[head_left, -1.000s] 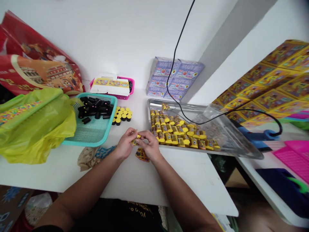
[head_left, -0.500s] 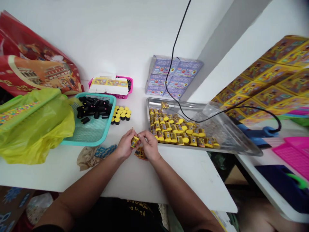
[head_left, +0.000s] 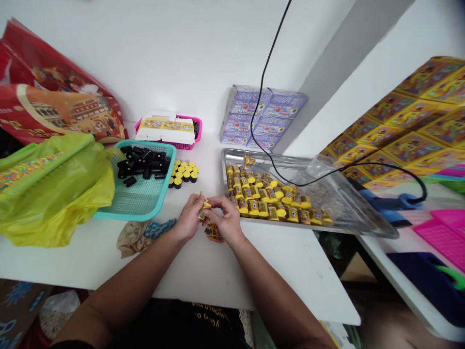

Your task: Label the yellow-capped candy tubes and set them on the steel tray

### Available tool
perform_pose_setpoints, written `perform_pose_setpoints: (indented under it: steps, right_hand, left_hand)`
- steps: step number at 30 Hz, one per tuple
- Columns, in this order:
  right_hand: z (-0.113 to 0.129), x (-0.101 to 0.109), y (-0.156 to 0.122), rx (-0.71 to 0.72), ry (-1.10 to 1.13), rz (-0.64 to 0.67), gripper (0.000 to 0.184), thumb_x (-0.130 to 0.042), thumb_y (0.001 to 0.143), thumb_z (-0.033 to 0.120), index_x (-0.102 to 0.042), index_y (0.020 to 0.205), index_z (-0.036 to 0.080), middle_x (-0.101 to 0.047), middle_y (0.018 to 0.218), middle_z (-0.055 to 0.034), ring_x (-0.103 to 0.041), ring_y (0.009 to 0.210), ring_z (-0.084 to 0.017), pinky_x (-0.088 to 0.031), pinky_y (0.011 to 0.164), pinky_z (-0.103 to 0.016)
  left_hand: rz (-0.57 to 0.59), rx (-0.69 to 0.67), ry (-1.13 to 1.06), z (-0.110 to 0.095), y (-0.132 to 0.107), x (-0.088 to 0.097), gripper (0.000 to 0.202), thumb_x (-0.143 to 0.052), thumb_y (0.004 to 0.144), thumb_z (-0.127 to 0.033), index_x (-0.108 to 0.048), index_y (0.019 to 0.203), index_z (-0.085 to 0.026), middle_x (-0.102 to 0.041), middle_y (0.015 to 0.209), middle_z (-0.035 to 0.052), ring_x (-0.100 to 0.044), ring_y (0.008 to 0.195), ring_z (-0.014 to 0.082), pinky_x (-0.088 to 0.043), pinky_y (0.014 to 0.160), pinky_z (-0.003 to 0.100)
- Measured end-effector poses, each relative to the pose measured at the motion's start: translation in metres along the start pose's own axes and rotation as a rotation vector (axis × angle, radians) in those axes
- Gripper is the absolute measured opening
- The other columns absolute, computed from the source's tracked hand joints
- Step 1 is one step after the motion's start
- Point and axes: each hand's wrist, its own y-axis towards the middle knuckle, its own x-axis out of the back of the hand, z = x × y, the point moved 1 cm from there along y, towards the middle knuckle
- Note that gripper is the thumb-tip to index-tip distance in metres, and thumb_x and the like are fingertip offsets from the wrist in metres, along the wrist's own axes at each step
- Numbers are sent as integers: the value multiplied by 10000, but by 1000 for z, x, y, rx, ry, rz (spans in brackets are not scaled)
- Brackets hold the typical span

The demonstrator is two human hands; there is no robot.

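My left hand (head_left: 187, 220) is closed around a small yellow printed canister (head_left: 202, 213) above the white table. The thumb and fingers of my right hand (head_left: 228, 220) pinch its right side and partly cover it. Right beneath my hands lies a small pile of yellow-and-dark printed labels (head_left: 214, 234), half hidden by the fingers. Beyond my left hand stand several black canisters with yellow lids (head_left: 185, 173) in a cluster. To the right, rows of yellow labelled canisters (head_left: 262, 207) lie in a metal tray (head_left: 316, 201).
A turquoise basket (head_left: 141, 206) holds black canisters (head_left: 141, 162). A yellow-green bag (head_left: 72, 194) and crumpled cloth (head_left: 131, 237) lie at the left. Purple boxes (head_left: 250, 116) stand behind the tray, crossed by a black cable (head_left: 262, 87). Yellow boxes (head_left: 403, 126) are stacked at the right.
My right fingers have moved onto the canister and now cover more of it. The labels below show a little more. The whole view has shifted slightly.
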Motion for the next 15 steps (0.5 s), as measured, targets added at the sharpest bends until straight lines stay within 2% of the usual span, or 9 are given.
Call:
perform_pose_setpoints:
  steps: [4, 9, 15]
  right_hand:
    - [4, 2, 4, 25, -39, -17, 121, -737, 757, 297, -702, 848, 225, -625, 729, 1, -580, 708, -151, -478, 704, -305]
    - [4, 0, 5, 3, 28, 60, 197, -745, 753, 332, -720, 930, 251, -616, 795, -8, -591, 744, -159, -498, 714, -315]
    - [-2, -6, 0, -60, 110, 46, 206, -740, 747, 404, -720, 895, 262, -605, 831, -20, -608, 716, -170, -519, 631, -324]
  left_hand:
    - [-3, -80, 153, 1, 1, 2, 432, -621, 769, -584, -460, 800, -185, -611, 743, -17, -501, 407, 68, -304, 335, 191]
    - [-30, -27, 9, -4, 1, 0, 444, -631, 753, -589, -414, 759, -201, -524, 581, -53, -483, 396, 90, -299, 337, 194]
    - [-38, -38, -24, -3, -1, -4, 462, -652, 734, -593, -411, 743, -199, -499, 562, -58, -453, 401, 78, -297, 348, 188]
